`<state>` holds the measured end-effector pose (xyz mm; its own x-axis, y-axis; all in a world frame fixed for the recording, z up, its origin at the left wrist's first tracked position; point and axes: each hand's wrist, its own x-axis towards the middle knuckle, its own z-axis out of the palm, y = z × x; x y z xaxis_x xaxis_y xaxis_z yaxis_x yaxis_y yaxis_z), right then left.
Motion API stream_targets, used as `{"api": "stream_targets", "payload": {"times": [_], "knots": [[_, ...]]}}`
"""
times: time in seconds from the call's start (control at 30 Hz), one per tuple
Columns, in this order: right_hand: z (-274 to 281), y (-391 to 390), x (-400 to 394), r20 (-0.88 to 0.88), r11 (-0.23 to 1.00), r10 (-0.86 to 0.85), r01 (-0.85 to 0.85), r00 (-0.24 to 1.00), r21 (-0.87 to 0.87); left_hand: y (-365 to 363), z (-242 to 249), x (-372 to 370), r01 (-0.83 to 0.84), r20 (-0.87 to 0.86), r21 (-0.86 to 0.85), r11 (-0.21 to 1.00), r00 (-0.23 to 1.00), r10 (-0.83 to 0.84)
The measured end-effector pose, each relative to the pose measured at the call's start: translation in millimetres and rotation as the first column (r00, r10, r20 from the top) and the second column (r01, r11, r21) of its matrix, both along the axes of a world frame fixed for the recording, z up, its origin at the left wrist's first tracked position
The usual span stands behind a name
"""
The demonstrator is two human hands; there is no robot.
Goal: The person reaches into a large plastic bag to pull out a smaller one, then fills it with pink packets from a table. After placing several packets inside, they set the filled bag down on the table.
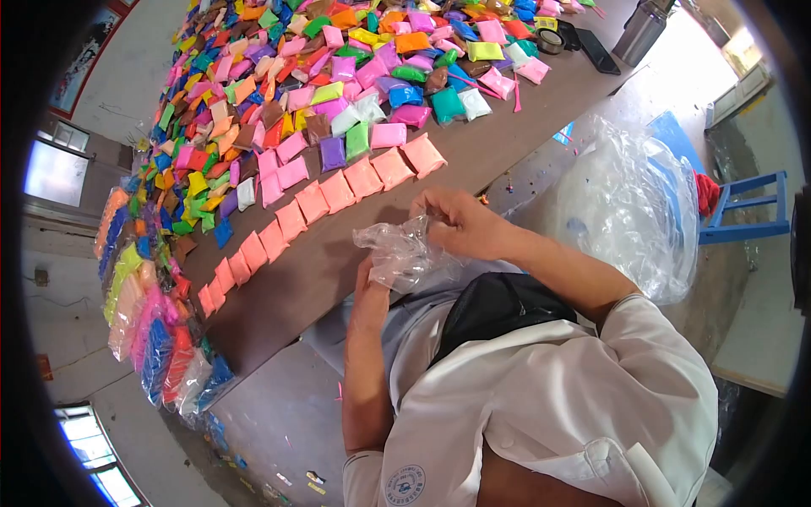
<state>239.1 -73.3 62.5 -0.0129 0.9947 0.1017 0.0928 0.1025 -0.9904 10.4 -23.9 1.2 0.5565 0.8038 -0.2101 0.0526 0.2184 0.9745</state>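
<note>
Both your hands are together on a clear bag (pixel 404 251), held just above your lap at the near edge of the table (pixel 338 262). Your right hand (pixel 460 221) pinches the bag's top edge, fingers curled shut on the plastic. Your left hand (pixel 372 283) sits below it, mostly hidden behind the crumpled film; it seems to grip the bag from underneath, but you cannot see its fingers well enough to be sure how they close.

Just beyond your hands, a row of salmon-pink packets (pixel 338 193) runs in a line across the table, from close by your right hand out past your left. Farther out than that row lies a wide heap of small packets (pixel 279 84) in many colours, covering most of the tabletop. Beyond your left hand, at the table's far side, long strips of packets (pixel 144 321) hang down in colour bands.

Off to your right, a large clear sack (pixel 629 211) stands on the floor, near your right forearm. Well beyond it, a blue stool (pixel 743 211) stands. At the table's end beyond your right hand, a metal flask (pixel 639 32) stands upright beside a tape roll (pixel 550 40).
</note>
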Motion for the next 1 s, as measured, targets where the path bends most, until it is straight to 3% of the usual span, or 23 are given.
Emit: {"api": "stream_targets", "payload": {"times": [0.07, 0.13, 0.2, 0.3, 0.4, 0.5, 0.6, 0.7, 0.8, 0.9, 1.0], "knots": [[0.2, 0.3, -4.3, -0.049, 0.999, 0.022, -0.025, 0.999, -0.048, 7.3, -49.7, -10.4, 0.043, 0.005, 0.194, 0.98, 0.999, -0.044], [0.4, 2.1, -9.8, -0.075, 0.998, -0.03, 0.025, 0.997, -0.065, 5.9, -42.2, -0.9, -0.007, 0.127, 0.081, 0.997, 0.992, -0.003], [-0.7, 2.9, -14.8, -0.083, 0.987, -0.152, 0.148, 0.985, -0.058, -5.5, 19.0, 32.7, -0.072, 0.31, -0.358, 0.931, 0.931, 0.191], [-3.4, 2.0, -7.4, 0.298, 0.934, -0.338, 0.278, 0.893, 0.226, -0.2, 4.5, 28.7, -0.157, 0.234, -0.376, 0.913, 0.938, 0.257], [2.1, -4.8, 2.5, 0.409, 0.928, -0.371, 0.324, 0.833, 0.182, -4.1, 13.6, 23.8, -0.134, 0.108, 0.017, 0.991, 0.985, 0.131], [-1.0, -11.8, 3.6, 0.381, 0.91, -0.413, 0.394, 0.827, 0.132, -2.5, 14.1, 18.3, -0.196, 0.206, -0.003, 0.981, 0.96, 0.193], [-11.6, -14.5, 4.8, 0.326, 0.883, -0.462, 0.397, 0.825, 0.249, -6.7, 23.6, 14.6, -0.225, 0.199, 0.072, 0.972, 0.958, 0.207], [-8.0, -15.7, 8.9, 0.156, 0.932, -0.345, 0.319, 0.925, 0.171, -8.1, 32.8, 10.5, -0.224, 0.215, 0.1, 0.969, 0.956, 0.199], [-14.6, -18.4, 12.1, -0.144, 0.972, -0.168, 0.14, 0.975, -0.187, -9.6, 42.0, 8.7, -0.237, 0.24, 0.073, 0.969, 0.947, 0.213], [-6.6, -24.1, 11.3, 0.206, 0.942, -0.322, 0.335, 0.924, -0.027, -8.0, 45.3, 6.1, -0.213, 0.304, -0.067, 0.975, 0.926, 0.223], [7.8, -23.6, 16.0, 0.312, 0.878, -0.478, 0.428, 0.821, 0.216, -3.1, 34.7, 0.0, -0.176, 0.363, -0.295, 0.939, 0.889, 0.28]]}}
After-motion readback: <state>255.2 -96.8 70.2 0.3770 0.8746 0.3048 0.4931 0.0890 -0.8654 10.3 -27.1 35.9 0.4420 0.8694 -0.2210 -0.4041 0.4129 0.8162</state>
